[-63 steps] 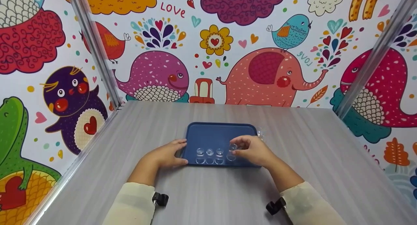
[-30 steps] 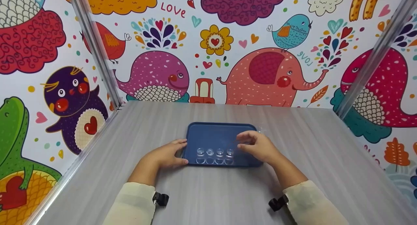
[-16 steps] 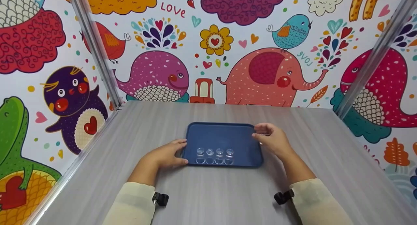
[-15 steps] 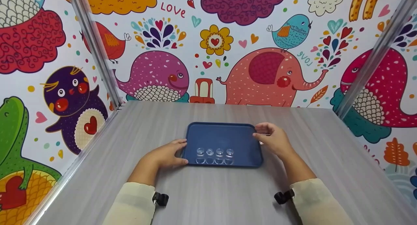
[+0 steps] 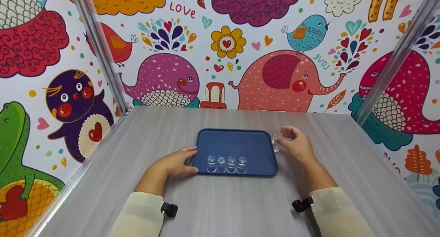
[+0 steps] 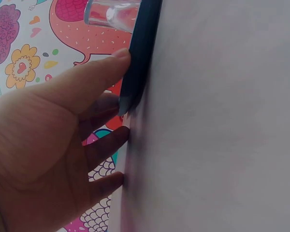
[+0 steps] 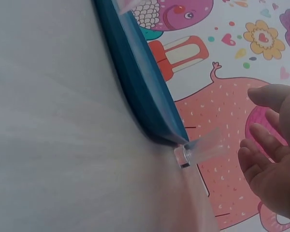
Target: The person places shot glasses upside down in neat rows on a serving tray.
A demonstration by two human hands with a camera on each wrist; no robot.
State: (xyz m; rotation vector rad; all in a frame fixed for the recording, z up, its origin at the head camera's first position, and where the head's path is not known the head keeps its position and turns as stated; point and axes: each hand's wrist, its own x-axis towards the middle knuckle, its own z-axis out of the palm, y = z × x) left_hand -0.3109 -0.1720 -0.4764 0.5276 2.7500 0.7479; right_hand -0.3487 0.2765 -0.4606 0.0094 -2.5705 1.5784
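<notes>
A blue tray (image 5: 237,142) lies on the table. Along its near side stand several small clear shot glasses (image 5: 232,160) in a row, upright. My left hand (image 5: 176,164) rests at the tray's left end; in the left wrist view its thumb touches the tray edge and the other fingers are spread. Just off the tray's right edge, another clear shot glass (image 7: 183,155) stands on the table. My right hand (image 5: 298,147) is beside that glass, fingers loosely bent and holding nothing. A gap shows between the fingers and this glass in the right wrist view.
The grey wood-grain table (image 5: 220,206) carries the tray. Behind it rises a wall (image 5: 220,65) printed with cartoon animals, with metal posts (image 5: 103,51) at the corners. Black wrist mounts (image 5: 169,209) sit at both cuffs.
My right hand let go of the shot glass at the right end of the row and moved right, past the tray edge, to beside the glass off the tray. My left hand stayed put.
</notes>
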